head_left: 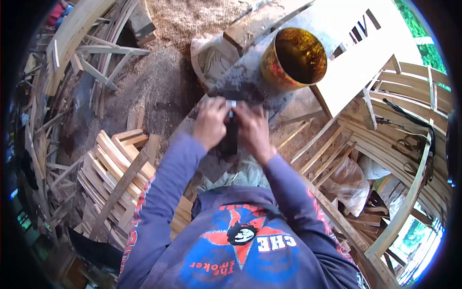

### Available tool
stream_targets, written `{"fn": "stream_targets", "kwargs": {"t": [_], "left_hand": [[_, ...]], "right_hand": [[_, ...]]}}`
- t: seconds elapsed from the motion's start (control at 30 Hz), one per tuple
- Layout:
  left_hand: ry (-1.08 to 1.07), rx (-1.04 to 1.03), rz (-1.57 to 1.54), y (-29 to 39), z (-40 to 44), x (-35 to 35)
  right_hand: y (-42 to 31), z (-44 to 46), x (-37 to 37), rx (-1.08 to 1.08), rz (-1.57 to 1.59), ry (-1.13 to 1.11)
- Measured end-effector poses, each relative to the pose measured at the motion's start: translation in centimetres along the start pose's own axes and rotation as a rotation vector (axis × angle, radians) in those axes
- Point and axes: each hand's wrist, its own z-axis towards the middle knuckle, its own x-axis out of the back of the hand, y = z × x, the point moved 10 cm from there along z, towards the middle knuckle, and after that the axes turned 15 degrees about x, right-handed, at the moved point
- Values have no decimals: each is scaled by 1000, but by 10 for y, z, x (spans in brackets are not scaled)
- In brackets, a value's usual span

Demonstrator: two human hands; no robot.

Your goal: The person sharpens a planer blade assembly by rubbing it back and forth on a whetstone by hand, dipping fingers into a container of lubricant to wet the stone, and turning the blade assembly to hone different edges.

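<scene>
My left hand (211, 121) and my right hand (252, 126) meet in front of me, fingers curled, slightly blurred. Between their fingertips shows a small shiny metal piece (231, 104), gripped from both sides; its full shape is hidden. Beneath the hands lies a long dark block (230, 139), pointing towards my body and partly covered by the fingers. The board (243, 77) under it looks dark and wet. Just beyond my right hand stands a yellow-and-red round tin (271, 67), open at the top, with dark liquid inside.
A pale round container (197, 60) sits beyond my left hand. Stacked wood offcuts (115, 166) lie at left, near a wooden frame (108, 60). Sawdust (192, 21) covers the ground. At right are a pale plank (353, 82), slatted wood (385, 149) and a plastic bag (349, 180).
</scene>
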Motion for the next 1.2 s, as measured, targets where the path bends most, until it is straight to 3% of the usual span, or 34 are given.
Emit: {"fn": "stream_targets", "kwargs": {"t": [0.07,0.1,0.2,0.27,0.33,0.4,0.53,0.6,0.67,0.7,0.8,0.83,0.97,1.0,1.07,1.1,1.13,1.2], "left_hand": [[9,-11,-107,5,-44,2],[-17,27,-115,9,-49,5],[11,4,-31,-5,3,-1],[8,-7,-36,-4,18,3],[-7,-31,0,1,-25,0],[-82,80,-88,-9,-58,-15],[13,123,-6,-5,11,1],[20,83,2,-1,-12,-1],[16,134,-77,1,-58,-13],[48,152,-51,0,-50,-12],[71,181,15,-7,-5,-8],[103,198,-42,-8,6,-5],[31,235,-50,1,-60,-16],[39,233,-73,-2,-67,-22],[188,176,139,3,-30,-5],[54,240,67,-4,-5,-4],[134,211,45,-5,0,-2],[67,222,46,2,-25,-5]], "right_hand": [[-17,-42,-11,15,-65,-12],[-18,-44,-13,-75,-19,-92],[-3,3,1,9,-105,43],[6,14,-4,-42,-41,6],[-9,-27,-13,3,-140,-11],[-18,-54,-20,-73,-7,-47],[8,16,-9,-7,-1,-11],[-2,1,-6,13,-64,-86],[-18,-42,-4,81,-48,20],[-16,-42,-7,22,0,-74],[14,7,-11,57,35,-57],[9,29,2,66,-66,-106],[-7,-37,-6,120,-40,-82],[-5,-38,-13,68,0,-170],[1,-2,-8,173,-145,-76],[5,26,1,102,65,-134],[7,32,-1,148,7,-74],[-3,8,1,142,-30,-123]]}}
